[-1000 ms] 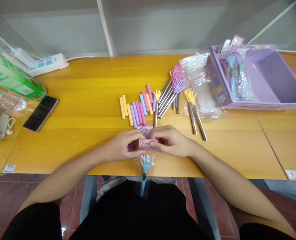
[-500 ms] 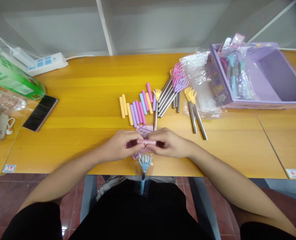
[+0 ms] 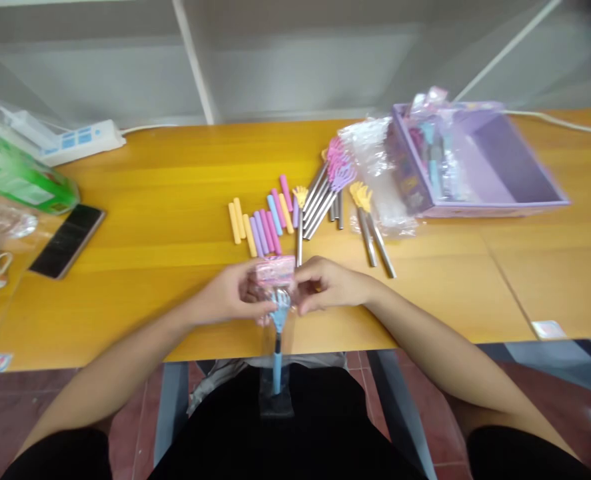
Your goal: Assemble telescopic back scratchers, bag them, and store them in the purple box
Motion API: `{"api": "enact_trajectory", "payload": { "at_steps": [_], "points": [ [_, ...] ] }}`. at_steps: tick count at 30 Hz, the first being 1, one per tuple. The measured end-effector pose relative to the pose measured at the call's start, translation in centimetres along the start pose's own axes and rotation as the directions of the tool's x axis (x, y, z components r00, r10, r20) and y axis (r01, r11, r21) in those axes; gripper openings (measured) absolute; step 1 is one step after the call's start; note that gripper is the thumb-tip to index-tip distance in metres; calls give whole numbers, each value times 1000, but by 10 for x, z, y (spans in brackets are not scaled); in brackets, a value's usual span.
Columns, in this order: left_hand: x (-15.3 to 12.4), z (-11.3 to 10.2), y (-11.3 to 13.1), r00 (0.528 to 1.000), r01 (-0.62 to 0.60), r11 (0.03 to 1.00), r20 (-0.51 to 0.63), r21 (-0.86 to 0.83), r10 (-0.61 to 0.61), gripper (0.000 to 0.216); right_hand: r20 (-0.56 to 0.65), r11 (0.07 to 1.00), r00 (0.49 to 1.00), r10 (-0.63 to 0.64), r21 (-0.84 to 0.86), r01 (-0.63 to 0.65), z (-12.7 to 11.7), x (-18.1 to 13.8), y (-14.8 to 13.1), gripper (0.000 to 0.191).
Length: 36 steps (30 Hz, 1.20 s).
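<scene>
A blue hand-shaped back scratcher (image 3: 278, 340) lies in a clear plastic bag with a pink printed header card (image 3: 275, 271) at its top. The bag hangs past the table's front edge, over my lap. My left hand (image 3: 235, 292) is closed on its upper part, thumb in front near the scratcher's blue claw. Beside the right edge of the card, my right hand (image 3: 330, 287) has its thumb and fingers apart; whether a fingertip touches the bag is blurred. Just beyond my hands lie several coloured handle sleeves (image 3: 258, 223) and metal-rod scratchers (image 3: 320, 200) with pink, purple and yellow claws.
At the right back stands a purple box (image 3: 485, 210) holding bagged scratchers (image 3: 435, 160). Clear plastic bags (image 3: 392, 200) lie against its left side. On the left are a phone (image 3: 68, 240), a green-labelled bottle (image 3: 22, 177) and a power strip (image 3: 82, 141).
The header card now faces up, and the bagged scratcher shows more fully. My right hand has come away from the card to its right side. The view has shifted slightly.
</scene>
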<state>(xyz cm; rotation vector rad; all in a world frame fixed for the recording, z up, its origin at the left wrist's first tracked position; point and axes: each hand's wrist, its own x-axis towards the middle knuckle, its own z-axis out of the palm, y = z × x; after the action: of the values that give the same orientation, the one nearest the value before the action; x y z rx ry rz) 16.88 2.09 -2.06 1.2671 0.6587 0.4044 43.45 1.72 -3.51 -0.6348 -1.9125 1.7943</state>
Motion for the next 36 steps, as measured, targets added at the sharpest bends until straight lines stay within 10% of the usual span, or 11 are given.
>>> {"api": "enact_trajectory", "payload": {
  "at_steps": [6,13,18,22,28,36],
  "points": [
    [13,-19,3,825,-356,933,-489,-60,283,46,5,993,1000,-30,-116,30,-1,9,-5,42],
    [14,-20,10,875,-363,918,-396,-160,277,55,-265,970,962,70,-209,-128,-40,-8,-31,39],
    [14,-21,4,899,-331,934,-346,-138,268,45,-757,781,653,-9,-413,-468,-117,-59,-67,41],
    [14,-21,0,914,-316,942,-303,-115,270,42,-936,389,330,-123,-351,-851,-189,-100,-84,56],
    [15,-23,-1,928,-296,950,-267,-100,261,41,-967,183,246,57,-233,-955,-239,-118,-53,48],
    [15,-24,-5,925,-274,961,-283,-42,252,35,-976,131,204,-73,-212,-968,-213,-107,-33,57]
  ]
}}
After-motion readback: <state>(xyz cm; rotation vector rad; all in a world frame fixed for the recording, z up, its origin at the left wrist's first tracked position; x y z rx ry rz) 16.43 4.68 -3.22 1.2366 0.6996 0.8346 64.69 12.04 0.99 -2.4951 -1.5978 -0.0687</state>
